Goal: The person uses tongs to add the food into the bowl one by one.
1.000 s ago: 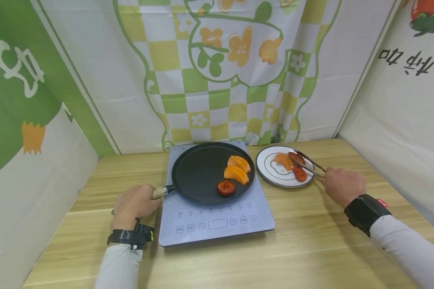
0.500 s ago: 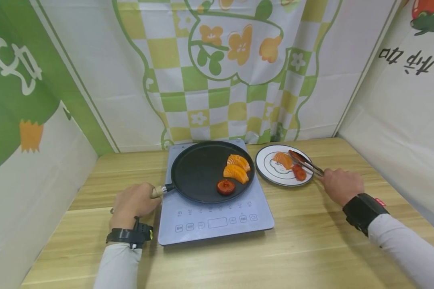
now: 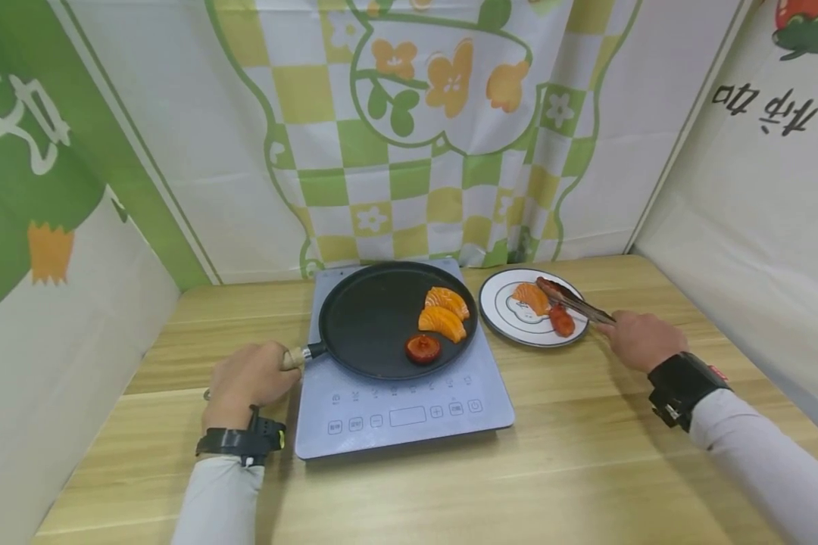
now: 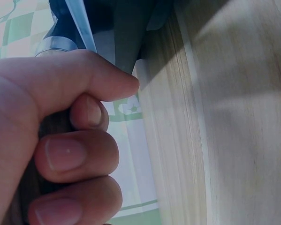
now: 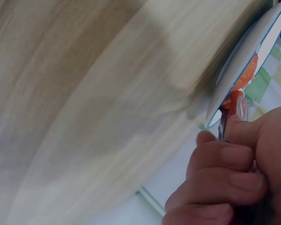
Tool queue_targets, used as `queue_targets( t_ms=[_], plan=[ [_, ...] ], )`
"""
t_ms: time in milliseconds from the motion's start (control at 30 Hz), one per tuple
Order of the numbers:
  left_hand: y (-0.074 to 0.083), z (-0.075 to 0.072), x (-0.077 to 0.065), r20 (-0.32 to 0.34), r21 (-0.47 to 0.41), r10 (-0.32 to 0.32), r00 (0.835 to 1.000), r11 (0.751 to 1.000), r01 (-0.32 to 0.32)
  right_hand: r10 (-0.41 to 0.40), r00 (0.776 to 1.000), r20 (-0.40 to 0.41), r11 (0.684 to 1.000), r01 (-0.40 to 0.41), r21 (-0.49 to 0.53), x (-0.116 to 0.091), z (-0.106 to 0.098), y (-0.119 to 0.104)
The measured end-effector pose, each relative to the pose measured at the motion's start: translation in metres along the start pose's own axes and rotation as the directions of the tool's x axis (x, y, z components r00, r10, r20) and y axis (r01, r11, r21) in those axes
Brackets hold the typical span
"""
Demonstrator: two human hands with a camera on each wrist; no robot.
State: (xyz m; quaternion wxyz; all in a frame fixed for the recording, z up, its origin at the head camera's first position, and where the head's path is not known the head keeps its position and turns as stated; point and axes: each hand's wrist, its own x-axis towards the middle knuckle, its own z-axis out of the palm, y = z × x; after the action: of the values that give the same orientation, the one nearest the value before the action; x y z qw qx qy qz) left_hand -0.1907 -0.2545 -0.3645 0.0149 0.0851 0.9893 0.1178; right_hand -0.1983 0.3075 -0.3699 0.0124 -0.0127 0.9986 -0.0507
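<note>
My left hand (image 3: 251,378) grips the wooden handle (image 3: 291,358) of a black flat pan (image 3: 364,322); in the left wrist view its fingers (image 4: 84,150) curl round the handle. In the pan lie two orange salmon slices (image 3: 441,323) and a round dark-red piece (image 3: 423,349). To the right, my right hand (image 3: 647,341) holds metal tongs (image 3: 589,309) over a white plate (image 3: 494,310) with a dark rim. The tongs' tips are squeezed together at a dark-red piece (image 3: 548,287) on the plate's far right. Beside it lie a salmon slice (image 3: 530,298) and a red oval piece (image 3: 562,321).
The pan sits on a pale induction cooktop (image 3: 409,439) with buttons along its front. A wooden table (image 3: 559,469) carries everything. A checked, printed curtain (image 3: 409,182) stands behind, with printed cloth walls at both sides.
The tongs' arms have closed together on the dark-red piece. The right hand stays by the plate, and the left hand keeps its grip on the pan handle. The head view has shifted slightly.
</note>
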Motion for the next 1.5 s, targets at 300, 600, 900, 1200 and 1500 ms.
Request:
queue_targets(
  t_ms=[300,600,900,1200,1500],
  plan=[
    [0.0003,0.0008,0.0013,-0.002,0.003,0.001,1.000,1.000,-0.001,-0.018,0.998,0.054,0.999,0.015,0.043,0.0064,0.0055,0.0115],
    [-0.0019,0.0014,-0.0001,-0.001,0.001,0.006,1.000,1.000,-0.006,-0.048,0.996,0.075,0.997,0.043,0.067,0.0088,0.0060,0.0072],
    [-0.0021,0.0010,0.0006,0.006,-0.008,0.006,1.000,1.000,-0.006,-0.044,0.997,0.060,0.996,0.039,0.077,0.0097,0.0054,0.0056],
    [-0.0012,0.0025,0.0006,0.016,-0.002,0.008,1.000,1.000,-0.008,-0.019,0.996,0.083,0.992,0.009,0.122,0.0056,0.0083,0.0063],
    [-0.0010,0.0015,0.0016,0.013,-0.013,0.009,1.000,1.000,-0.009,0.008,0.997,0.080,0.990,-0.019,0.143,0.0066,0.0048,0.0055]
  ],
)
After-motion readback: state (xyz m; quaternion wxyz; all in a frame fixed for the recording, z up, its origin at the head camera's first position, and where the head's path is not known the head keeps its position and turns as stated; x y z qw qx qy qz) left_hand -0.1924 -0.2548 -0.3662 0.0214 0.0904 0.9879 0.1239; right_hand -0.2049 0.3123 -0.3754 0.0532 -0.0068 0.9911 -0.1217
